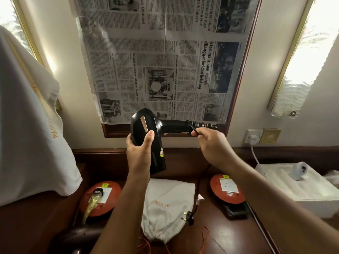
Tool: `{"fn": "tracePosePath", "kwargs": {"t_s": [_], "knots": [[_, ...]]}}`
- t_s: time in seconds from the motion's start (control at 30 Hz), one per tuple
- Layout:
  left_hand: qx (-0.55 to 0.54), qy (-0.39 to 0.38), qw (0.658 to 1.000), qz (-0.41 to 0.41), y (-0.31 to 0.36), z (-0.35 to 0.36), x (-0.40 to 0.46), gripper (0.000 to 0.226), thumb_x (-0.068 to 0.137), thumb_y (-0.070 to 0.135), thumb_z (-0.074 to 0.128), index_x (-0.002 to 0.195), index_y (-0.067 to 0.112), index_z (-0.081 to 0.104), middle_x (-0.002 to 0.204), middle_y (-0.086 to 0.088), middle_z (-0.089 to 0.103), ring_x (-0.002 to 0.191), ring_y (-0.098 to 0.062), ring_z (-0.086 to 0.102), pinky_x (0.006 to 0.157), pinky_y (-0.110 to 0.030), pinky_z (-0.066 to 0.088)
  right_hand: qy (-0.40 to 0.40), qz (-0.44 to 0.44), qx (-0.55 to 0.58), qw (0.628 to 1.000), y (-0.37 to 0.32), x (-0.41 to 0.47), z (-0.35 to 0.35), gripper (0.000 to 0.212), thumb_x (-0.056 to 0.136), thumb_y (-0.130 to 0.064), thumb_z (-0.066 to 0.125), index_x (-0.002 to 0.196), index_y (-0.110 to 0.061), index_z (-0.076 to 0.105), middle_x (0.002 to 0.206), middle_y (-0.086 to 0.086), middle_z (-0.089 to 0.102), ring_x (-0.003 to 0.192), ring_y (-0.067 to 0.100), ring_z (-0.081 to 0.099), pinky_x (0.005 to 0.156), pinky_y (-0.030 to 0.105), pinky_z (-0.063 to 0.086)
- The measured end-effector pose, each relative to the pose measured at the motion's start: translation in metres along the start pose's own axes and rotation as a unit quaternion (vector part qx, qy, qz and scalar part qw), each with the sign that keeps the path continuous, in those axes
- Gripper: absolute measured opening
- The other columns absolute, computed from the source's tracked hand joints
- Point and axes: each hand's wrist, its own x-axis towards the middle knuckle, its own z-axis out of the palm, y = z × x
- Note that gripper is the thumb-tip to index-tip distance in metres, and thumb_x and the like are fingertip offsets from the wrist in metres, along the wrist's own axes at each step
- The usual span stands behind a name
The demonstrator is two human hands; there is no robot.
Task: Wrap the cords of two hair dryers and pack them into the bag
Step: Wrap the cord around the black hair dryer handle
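Black hair dryer [146, 132] is sitting gripped in the left hand [140, 151]; the right hand [212, 143] is pinching its cord [193, 129] at three o'clock — winding barely begun, drawstring bag [167, 208] unpacked below.

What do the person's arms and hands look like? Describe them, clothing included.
Both forearms are bare to the frame edge: no sleeves, gloves, watch or bracelets show. No rings are visible on the left hand or right hand. Fingernails look short and unpainted.
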Motion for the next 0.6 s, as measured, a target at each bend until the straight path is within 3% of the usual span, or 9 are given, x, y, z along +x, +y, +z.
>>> {"fn": "tracePosePath", "kwargs": {"t_s": [0.1, 0.2, 0.37, 0.53, 0.6], "knots": [[-0.024, 0.005, 1.000, -0.019, -0.003, -0.002, 0.000, 0.044, 0.084, 0.035, 0.070, 0.121, 0.028, 0.048, 0.118, -0.004, 0.062, 0.111, -0.023, 0.061, 0.095, -0.049, 0.051, -0.011, 0.049, 0.115, 0.992, 0.006, -0.013, 0.016, 0.022, 0.099, -0.007, 0.042, 0.100, -0.017, 0.061, 0.068, 0.002, 0.055, 0.057, 0.016, 0.046, 0.049, 0.029, 0.040], [-0.039, 0.016, 0.998, -0.046, -0.007, -0.004, 0.000, 0.056, 0.081, 0.040, 0.072, 0.128, 0.020, 0.048, 0.120, -0.008, 0.063, 0.110, -0.028, 0.062, 0.095, -0.053, 0.050, -0.017, 0.082, 0.193, 0.978, 0.006, -0.021, 0.025, 0.020, 0.100, -0.005, 0.041, 0.098, -0.012, 0.059, 0.069, 0.002, 0.053, 0.055, 0.013, 0.046, 0.046, 0.026, 0.041], [-0.056, 0.028, 0.996, -0.068, -0.008, -0.008, 0.000, 0.067, 0.076, 0.046, 0.074, 0.132, 0.019, 0.049, 0.121, -0.009, 0.063, 0.111, -0.030, 0.062, 0.097, -0.054, 0.049, 0.002, 0.086, 0.250, 0.964, 0.008, -0.020, 0.015, 0.019, 0.101, -0.006, 0.041, 0.098, -0.008, 0.060, 0.066, 0.003, 0.052, 0.048, 0.009, 0.044, 0.041, 0.024, 0.038], [-0.073, 0.033, 0.992, -0.093, -0.006, -0.008, 0.000, 0.059, 0.073, 0.049, 0.073, 0.122, 0.024, 0.052, 0.119, -0.009, 0.065, 0.109, -0.030, 0.063, 0.096, -0.054, 0.050, -0.015, 0.061, 0.259, 0.964, 0.001, -0.022, 0.016, 0.018, 0.101, -0.008, 0.042, 0.096, -0.005, 0.059, 0.065, 0.006, 0.052, 0.045, 0.013, 0.042, 0.039, 0.027, 0.038], [-0.081, 0.032, 0.991, -0.106, -0.005, -0.008, -0.001, 0.073, 0.065, 0.054, 0.075, 0.127, 0.022, 0.052, 0.121, -0.009, 0.064, 0.110, -0.031, 0.063, 0.096, -0.055, 0.049, -0.021, 0.066, 0.282, 0.957, 0.003, -0.025, 0.019, 0.020, 0.102, -0.015, 0.043, 0.090, -0.006, 0.058, 0.063, 0.009, 0.051, 0.042, 0.013, 0.039, 0.037, 0.026, 0.035]]}}
